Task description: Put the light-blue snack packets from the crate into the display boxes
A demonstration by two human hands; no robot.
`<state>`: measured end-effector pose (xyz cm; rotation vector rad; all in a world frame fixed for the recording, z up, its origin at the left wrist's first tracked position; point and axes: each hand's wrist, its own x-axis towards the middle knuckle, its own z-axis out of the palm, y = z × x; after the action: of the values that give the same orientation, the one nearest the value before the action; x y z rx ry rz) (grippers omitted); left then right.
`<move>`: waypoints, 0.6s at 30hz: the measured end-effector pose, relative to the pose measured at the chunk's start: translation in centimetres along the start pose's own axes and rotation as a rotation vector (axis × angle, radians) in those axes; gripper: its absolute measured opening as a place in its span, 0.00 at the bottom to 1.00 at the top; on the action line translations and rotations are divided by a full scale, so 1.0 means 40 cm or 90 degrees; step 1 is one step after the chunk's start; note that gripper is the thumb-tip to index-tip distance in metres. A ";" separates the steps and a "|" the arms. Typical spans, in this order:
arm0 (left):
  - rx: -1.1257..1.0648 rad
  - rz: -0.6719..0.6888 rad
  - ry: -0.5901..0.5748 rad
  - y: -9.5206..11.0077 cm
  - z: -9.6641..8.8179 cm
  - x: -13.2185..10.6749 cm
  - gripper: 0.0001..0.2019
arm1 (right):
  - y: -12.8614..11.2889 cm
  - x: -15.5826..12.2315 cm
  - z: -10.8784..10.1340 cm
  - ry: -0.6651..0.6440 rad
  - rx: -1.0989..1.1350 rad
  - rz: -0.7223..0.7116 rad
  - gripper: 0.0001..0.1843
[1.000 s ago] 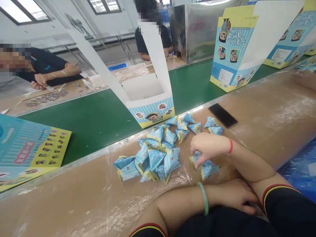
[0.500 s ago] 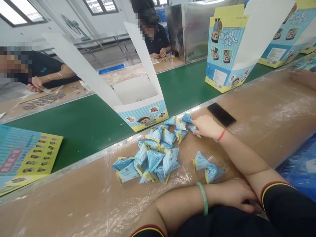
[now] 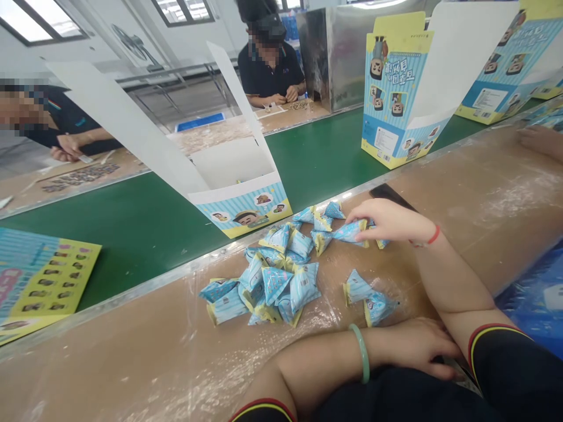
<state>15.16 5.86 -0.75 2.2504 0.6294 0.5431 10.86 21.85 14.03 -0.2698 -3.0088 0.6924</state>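
My right hand (image 3: 389, 221), a red string on its wrist, has its thumb and fingers round a blue and yellow packet (image 3: 349, 232) low over the brown table. Beneath that hand another packet (image 3: 382, 242) shows in part. To its left lies a loose pile of shiny pillow-shaped packets (image 3: 277, 284). Two more packets (image 3: 379, 306) rest nearer my body. My left hand (image 3: 428, 347), below a green bangle, lies at the table's near edge with thumb apart and nothing visible in it; its fingertips are partly hidden.
A tall-flapped printed carton (image 3: 246, 212) stands on the green belt (image 3: 145, 234) beyond the pile. Another carton (image 3: 393, 117) is farther right. A dark phone (image 3: 389, 192) is partly covered by my right hand. Two people (image 3: 275, 73) sit across the belt; another person's hand (image 3: 543, 140) shows at right.
My right hand has drawn back slightly to the right, with a packet now visible in its fingers. The cartons and the printed sheet on the belt have shifted left.
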 end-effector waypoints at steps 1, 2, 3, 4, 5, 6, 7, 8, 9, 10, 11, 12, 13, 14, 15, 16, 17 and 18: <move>-0.003 0.001 -0.001 0.001 0.000 -0.001 0.18 | -0.008 0.007 0.014 -0.037 -0.049 0.012 0.16; -0.007 -0.001 -0.001 0.001 0.001 -0.002 0.18 | -0.016 0.015 0.028 -0.065 -0.092 0.023 0.16; -0.011 -0.004 0.000 0.001 0.002 -0.002 0.18 | -0.025 0.024 0.043 -0.083 -0.120 0.028 0.15; -0.017 -0.009 0.002 0.001 0.004 -0.001 0.18 | -0.033 0.033 0.058 -0.094 -0.128 0.027 0.16; -0.024 -0.013 0.002 0.000 0.005 0.000 0.18 | -0.040 0.042 0.072 -0.088 -0.118 0.029 0.18; -0.030 -0.018 0.001 -0.001 0.008 0.001 0.18 | -0.045 0.052 0.087 -0.058 -0.101 0.041 0.20; -0.035 -0.021 0.002 -0.003 0.010 0.003 0.18 | -0.049 0.063 0.102 -0.007 -0.088 0.063 0.21; -0.041 -0.022 0.005 -0.005 0.012 0.005 0.17 | -0.050 0.074 0.117 0.051 -0.085 0.096 0.21; -0.046 -0.018 0.008 -0.008 0.014 0.006 0.17 | -0.050 0.086 0.133 0.099 -0.094 0.134 0.21; -0.049 -0.014 0.014 -0.011 0.016 0.008 0.17 | -0.047 0.098 0.148 0.123 -0.110 0.167 0.22; -0.052 -0.009 0.019 -0.014 0.018 0.009 0.16 | -0.043 0.109 0.162 0.119 -0.128 0.189 0.22; -0.052 -0.005 0.025 -0.018 0.019 0.010 0.16 | -0.038 0.117 0.173 0.092 -0.142 0.199 0.21; -0.050 -0.002 0.029 -0.022 0.021 0.012 0.16 | -0.033 0.123 0.181 0.060 -0.149 0.202 0.19; -0.047 0.001 0.031 -0.026 0.024 0.013 0.16 | -0.028 0.125 0.184 0.043 -0.148 0.201 0.17; -0.042 0.003 0.031 -0.029 0.026 0.015 0.17 | -0.024 0.122 0.182 0.053 -0.140 0.200 0.16; -0.037 0.005 0.030 -0.032 0.028 0.017 0.18 | -0.022 0.116 0.173 0.091 -0.119 0.197 0.16; -0.031 0.007 0.028 -0.034 0.029 0.018 0.18 | -0.020 0.106 0.160 0.143 -0.078 0.187 0.17; -0.027 0.008 0.025 -0.035 0.031 0.020 0.19 | -0.020 0.094 0.142 0.192 -0.014 0.166 0.18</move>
<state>16.09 6.54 -2.44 2.2097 0.6176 0.6039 6.57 19.37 9.25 -0.7095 -2.7196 0.5735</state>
